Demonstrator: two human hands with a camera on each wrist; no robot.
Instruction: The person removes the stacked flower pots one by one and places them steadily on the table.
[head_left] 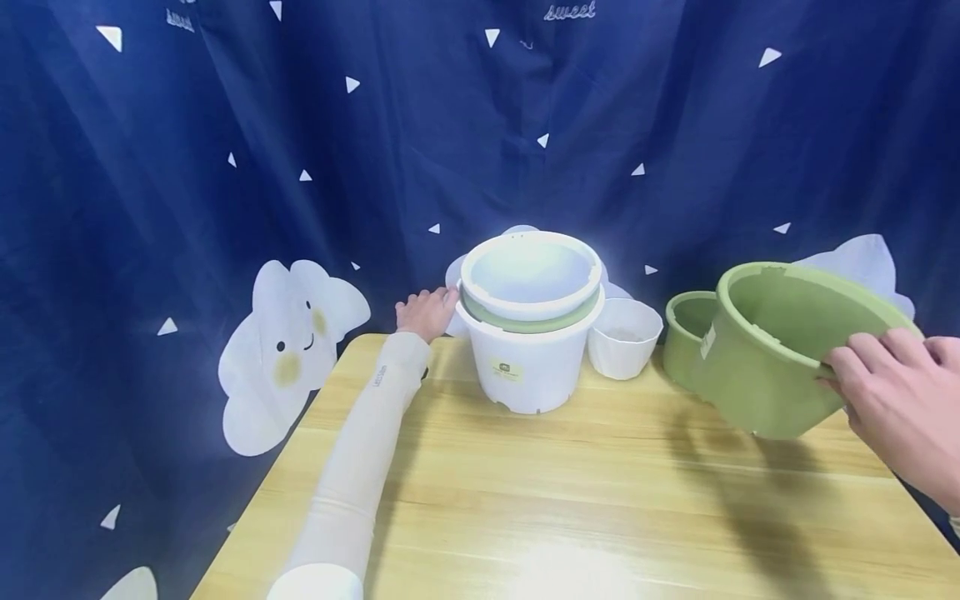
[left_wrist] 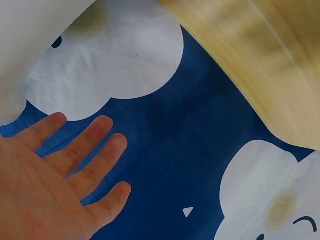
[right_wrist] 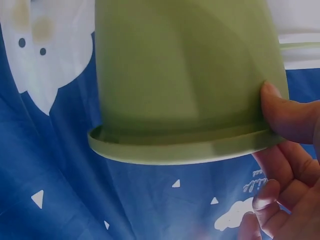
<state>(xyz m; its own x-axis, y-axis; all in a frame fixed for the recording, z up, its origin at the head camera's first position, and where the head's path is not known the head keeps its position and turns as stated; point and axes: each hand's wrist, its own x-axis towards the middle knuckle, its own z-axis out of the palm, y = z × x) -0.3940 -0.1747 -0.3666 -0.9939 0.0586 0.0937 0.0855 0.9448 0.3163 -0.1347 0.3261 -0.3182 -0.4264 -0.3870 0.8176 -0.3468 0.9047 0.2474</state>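
Note:
My right hand point(head_left: 896, 404) pinches the rim of a large green flowerpot point(head_left: 757, 383), which is tilted and raised above the table. In the right wrist view, the thumb lies on the pot's outer wall and the fingers are at its rim. My left hand point(head_left: 426, 313) is beside the left rim of a large white flowerpot point(head_left: 528, 375); the left wrist view shows its fingers point(left_wrist: 102, 167) extended and spread. Nested inside that pot are a green pot point(head_left: 540, 323) and, on top, another white pot point(head_left: 517, 312).
A small faceted white pot point(head_left: 621, 354) stands right of the stack. Another green pot point(head_left: 681, 354) stands on the wooden table point(head_left: 465, 500), partly behind the raised one. A dark blue curtain point(head_left: 420, 125) with clouds and triangles hangs behind the table.

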